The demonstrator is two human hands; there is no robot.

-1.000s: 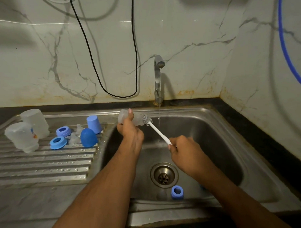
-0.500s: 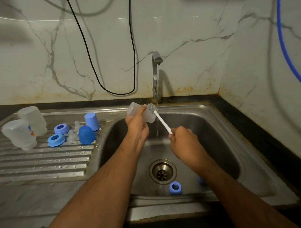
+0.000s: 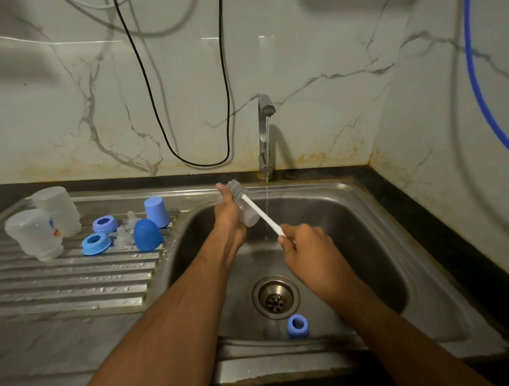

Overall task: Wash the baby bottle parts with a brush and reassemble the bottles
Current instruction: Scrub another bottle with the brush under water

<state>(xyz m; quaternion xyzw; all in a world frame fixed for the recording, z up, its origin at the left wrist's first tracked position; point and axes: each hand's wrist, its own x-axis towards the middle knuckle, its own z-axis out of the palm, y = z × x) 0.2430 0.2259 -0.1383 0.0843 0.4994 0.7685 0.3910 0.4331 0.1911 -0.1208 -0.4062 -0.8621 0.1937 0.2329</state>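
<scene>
Over the sink (image 3: 349, 207), just left of the tap (image 3: 265, 129) and its thin stream, the left hand (image 3: 229, 219) grips a clear bottle (image 3: 248, 214). The right hand (image 3: 307, 248) pinches the brush (image 3: 255, 207) handle, bristles against the bottle's far end.

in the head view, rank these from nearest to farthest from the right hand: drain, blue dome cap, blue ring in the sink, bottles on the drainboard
From the right hand:
1. Drain, just below it.
2. Blue ring, at the sink's near edge.
3. Blue dome cap, left on the drainboard.
4. Bottles, far left.
</scene>
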